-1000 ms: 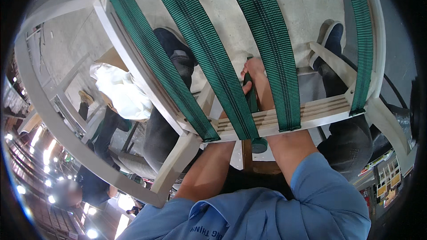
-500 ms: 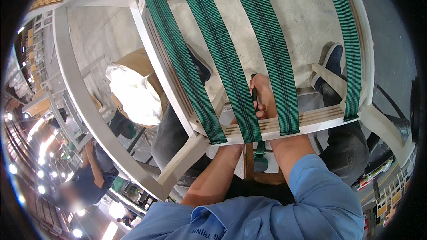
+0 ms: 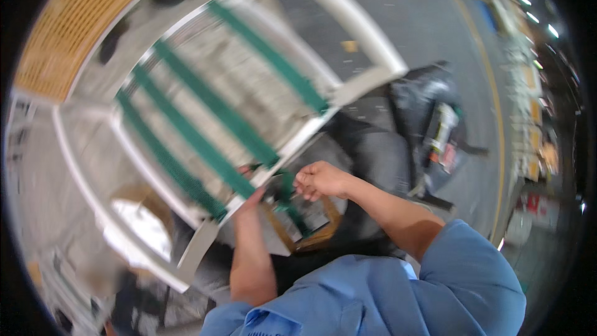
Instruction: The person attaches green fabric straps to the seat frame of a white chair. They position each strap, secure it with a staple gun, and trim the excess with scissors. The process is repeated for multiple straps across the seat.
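Observation:
A white chair frame (image 3: 303,139) lies tilted before me, with several green webbing straps (image 3: 205,94) stretched across its seat opening. My left hand (image 3: 248,201) is wrapped around the near seat rail, its thumb on the near side and some fingers showing beyond the rail. Part of that hand is hidden by the rail. Just right of it, my right hand (image 3: 322,180) has its fingers curled together in a pinch, close to a loose green strap (image 3: 300,219) that hangs below the rail. Blur hides what, if anything, the right fingers hold.
A woven cane panel (image 3: 81,18) fills the chair back at upper left. A wooden frame (image 3: 320,236) sits below the hanging strap. Left, a white bundle (image 3: 140,230) rests on the floor. A black bag (image 3: 429,96) with tools lies at right, near a yellow floor line (image 3: 494,106).
My view has swung, so the chair appears turned. My right hand has come out from beneath the seat to the near side of the rail. My left hand now shows at the rail.

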